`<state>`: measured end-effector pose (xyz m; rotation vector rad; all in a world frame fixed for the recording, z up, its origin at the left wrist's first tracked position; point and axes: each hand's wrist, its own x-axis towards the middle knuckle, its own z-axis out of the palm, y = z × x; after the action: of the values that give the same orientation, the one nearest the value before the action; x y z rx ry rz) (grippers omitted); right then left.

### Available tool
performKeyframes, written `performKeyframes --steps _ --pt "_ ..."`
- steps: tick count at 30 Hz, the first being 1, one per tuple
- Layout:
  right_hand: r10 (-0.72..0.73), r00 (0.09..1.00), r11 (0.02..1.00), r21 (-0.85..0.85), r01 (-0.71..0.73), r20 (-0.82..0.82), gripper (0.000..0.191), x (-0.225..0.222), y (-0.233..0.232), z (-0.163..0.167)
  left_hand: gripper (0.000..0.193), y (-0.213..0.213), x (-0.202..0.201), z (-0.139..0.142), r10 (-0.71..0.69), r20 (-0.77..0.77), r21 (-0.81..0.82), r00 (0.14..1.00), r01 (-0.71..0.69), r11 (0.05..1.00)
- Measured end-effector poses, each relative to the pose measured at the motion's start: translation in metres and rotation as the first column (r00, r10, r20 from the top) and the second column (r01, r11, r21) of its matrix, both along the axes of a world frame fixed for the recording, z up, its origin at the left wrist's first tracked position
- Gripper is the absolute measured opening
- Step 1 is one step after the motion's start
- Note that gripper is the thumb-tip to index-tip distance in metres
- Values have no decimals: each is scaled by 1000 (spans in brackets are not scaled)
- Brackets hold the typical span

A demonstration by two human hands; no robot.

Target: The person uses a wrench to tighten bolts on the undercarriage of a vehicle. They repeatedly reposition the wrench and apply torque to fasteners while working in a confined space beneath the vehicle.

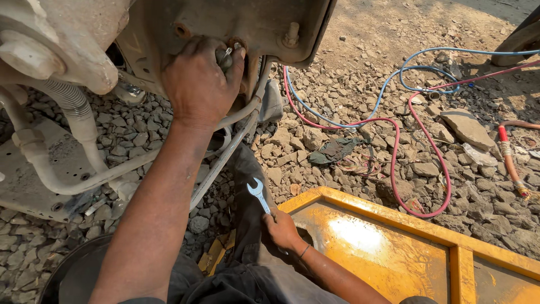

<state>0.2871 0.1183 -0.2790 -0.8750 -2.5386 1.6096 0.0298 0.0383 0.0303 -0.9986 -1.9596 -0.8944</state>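
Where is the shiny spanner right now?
The open-ended spanner is low in the middle of the head view, held upright in the right hand, beside the yellow metal frame.

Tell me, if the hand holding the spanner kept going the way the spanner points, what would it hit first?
Probably the pale hose. The right hand aims the spanner up and slightly left, and the hose crosses just above its open end. Depth is unclear from one view, so it might pass in front and reach the rusty metal part instead.

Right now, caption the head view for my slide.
Left hand grips a bolt on the rusty metal plate; right hand holds a silver open-ended spanner.
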Motion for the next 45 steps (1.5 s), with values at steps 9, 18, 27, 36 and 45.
performKeyframes --steps 9,18,27,36,45 --pt "5 1000 1000 12 -5 -23 32 0 1 -7 22 -8 -13 -4 31 -384 -190 923 -112 975" --pt "3 999 1000 28 -2 -43 32 0 1 -12 20 4 -20 2 29 -462 -267 886 -171 948" --pt "11 1000 1000 25 -11 -10 32 -1 0 -6 36 26 3 2 -120 425 235 897 19 972" --pt "22 999 998 54 -20 -33 31 -1 2 -12 24 -13 -3 2 14 -291 -89 957 -42 995" --pt "21 1000 1000 1 -21 -22 29 0 1 -10 7 -14 -16 7 -6 -392 -214 920 -85 973"
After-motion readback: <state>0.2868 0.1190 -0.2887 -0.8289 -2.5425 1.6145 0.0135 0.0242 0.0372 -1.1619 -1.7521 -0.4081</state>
